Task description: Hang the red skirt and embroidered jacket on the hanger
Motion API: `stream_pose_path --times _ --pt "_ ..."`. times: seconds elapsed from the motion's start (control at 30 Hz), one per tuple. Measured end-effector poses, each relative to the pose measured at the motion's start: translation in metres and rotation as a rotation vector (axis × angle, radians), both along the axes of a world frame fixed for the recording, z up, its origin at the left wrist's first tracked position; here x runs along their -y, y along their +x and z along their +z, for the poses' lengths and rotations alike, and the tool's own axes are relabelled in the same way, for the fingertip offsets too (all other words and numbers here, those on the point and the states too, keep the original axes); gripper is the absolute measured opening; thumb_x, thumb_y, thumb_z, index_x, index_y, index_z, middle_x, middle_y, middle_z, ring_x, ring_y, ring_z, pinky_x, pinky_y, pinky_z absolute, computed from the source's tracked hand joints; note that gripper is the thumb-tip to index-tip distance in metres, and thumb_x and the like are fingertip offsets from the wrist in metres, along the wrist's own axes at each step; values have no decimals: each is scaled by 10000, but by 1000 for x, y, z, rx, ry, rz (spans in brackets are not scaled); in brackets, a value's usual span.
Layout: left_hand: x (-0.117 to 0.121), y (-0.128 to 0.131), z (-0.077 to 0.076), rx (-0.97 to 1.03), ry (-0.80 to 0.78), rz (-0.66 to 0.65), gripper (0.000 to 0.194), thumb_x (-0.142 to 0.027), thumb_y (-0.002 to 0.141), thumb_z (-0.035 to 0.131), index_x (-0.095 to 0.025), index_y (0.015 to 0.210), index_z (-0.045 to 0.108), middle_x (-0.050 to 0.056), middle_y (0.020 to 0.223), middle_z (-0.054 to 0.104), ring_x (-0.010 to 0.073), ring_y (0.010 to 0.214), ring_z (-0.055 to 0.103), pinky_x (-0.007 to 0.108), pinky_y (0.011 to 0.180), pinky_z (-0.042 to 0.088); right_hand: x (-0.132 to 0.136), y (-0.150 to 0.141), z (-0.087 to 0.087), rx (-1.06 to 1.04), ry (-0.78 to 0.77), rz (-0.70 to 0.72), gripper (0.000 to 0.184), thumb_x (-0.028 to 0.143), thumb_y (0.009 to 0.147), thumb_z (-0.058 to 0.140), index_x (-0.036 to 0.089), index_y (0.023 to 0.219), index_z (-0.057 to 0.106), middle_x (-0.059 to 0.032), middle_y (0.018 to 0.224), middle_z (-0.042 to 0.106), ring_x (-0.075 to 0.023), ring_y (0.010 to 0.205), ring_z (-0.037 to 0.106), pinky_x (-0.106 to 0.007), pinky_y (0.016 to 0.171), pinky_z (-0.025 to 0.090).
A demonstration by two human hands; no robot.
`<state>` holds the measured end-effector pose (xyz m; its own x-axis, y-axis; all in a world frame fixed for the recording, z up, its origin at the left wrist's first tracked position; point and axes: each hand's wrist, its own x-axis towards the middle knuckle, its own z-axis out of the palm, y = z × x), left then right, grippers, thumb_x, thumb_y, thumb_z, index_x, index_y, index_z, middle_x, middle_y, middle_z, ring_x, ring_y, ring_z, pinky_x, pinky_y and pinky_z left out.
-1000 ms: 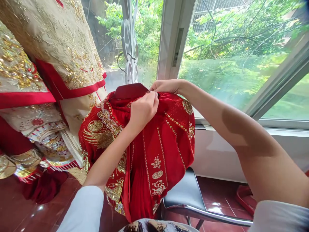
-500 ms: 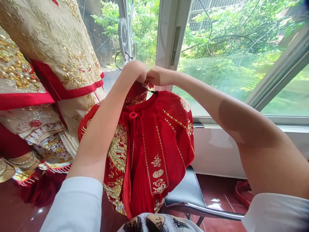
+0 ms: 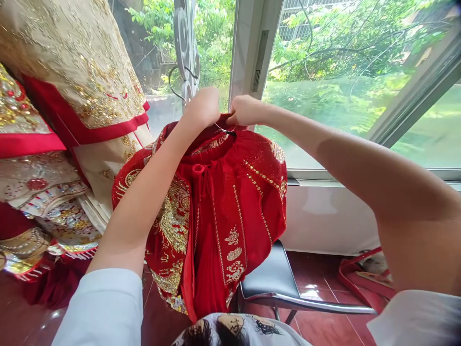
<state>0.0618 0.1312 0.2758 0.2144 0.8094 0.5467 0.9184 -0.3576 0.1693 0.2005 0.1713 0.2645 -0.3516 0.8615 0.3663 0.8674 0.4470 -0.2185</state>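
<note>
A red garment [image 3: 223, 211] with gold embroidery hangs in front of me, its collar up at the window frame. My left hand [image 3: 203, 106] is closed on the top of the collar at its left side. My right hand [image 3: 244, 109] is pinched on the collar just to the right, with a thin metal hanger wire [image 3: 224, 129] showing below the two hands. The hands almost touch each other. A red tie knot [image 3: 197, 170] sits at the garment's chest.
Beige and gold embroidered robes with red trim [image 3: 75, 86] hang at the left. A black chair with a chrome frame [image 3: 277, 283] stands behind the garment. The window frame [image 3: 252, 53] rises behind my hands. A red object [image 3: 363, 276] lies on the floor at right.
My left hand rose from the garment's front to the collar top. The front panel fell closed and the garment now hangs straighter. Both hands stayed at the collar in the last half second.
</note>
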Motion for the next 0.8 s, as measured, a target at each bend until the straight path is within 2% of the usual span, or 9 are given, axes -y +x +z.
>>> stream_pose_path --times 0.1,0.27,0.37,0.47,0.53,0.6,0.7,0.77,0.8 --pt "0 -1 -6 53 85 -26 222 4 709 526 -128 787 687 124 792 630 314 942 623 406 823 436 3 -4 -5 -95 170 -183 231 283 839 571 80 824 682 -121 730 630 -213 785 585 -334 690 444" --pt "-9 -4 -14 211 148 -60 266 -25 698 550 -149 884 695 112 858 636 316 996 595 408 856 423 14 -12 -11 -170 -295 -23 293 386 878 549 128 846 684 -69 711 639 -170 708 590 -316 635 467" --pt "-9 -4 -14 199 146 -60 286 -30 705 539 -138 920 694 114 889 637 312 995 595 410 859 427 13 -2 -6 -86 -388 -8 200 316 806 659 120 767 673 -48 674 625 -165 712 591 -309 637 464" --pt "-1 -3 -11 117 118 -36 314 -30 726 531 -128 981 685 129 940 649 314 1010 601 400 872 438 2 15 0 -46 -74 -145 137 177 783 646 73 695 640 -77 699 640 -193 805 606 -317 707 446" --pt "4 -3 -10 59 117 -16 330 -39 757 515 -133 1033 669 131 978 654 301 1015 606 379 868 449 -10 25 -2 -148 257 -205 130 151 824 571 57 767 640 -105 837 677 -210 924 600 -328 780 435" --pt "7 -2 -10 25 134 2 338 -43 784 494 -139 1066 652 129 1005 653 287 1011 614 357 849 462 -22 30 -12 -335 401 -210 140 162 847 539 68 876 639 -111 960 686 -196 975 590 -330 813 444" --pt "6 -1 -13 28 140 27 345 -35 801 469 -153 1079 635 116 1026 639 282 1027 617 355 846 471 -31 29 -36 -500 123 -154 150 192 873 516 117 854 645 -90 891 699 -163 840 618 -321 743 495" --pt "3 0 -14 47 137 30 345 -34 801 461 -168 1070 630 99 1025 631 279 1039 615 367 861 472 -30 30 -51 -485 -91 -48 170 182 876 513 149 780 649 -64 793 696 -153 732 620 -313 677 514" --pt "2 0 -15 53 139 30 344 -35 799 459 -171 1066 628 94 1022 630 279 1042 614 375 867 473 -28 33 -55 -461 -109 -9 152 166 856 542 158 748 647 -47 751 690 -149 693 615 -305 652 516"
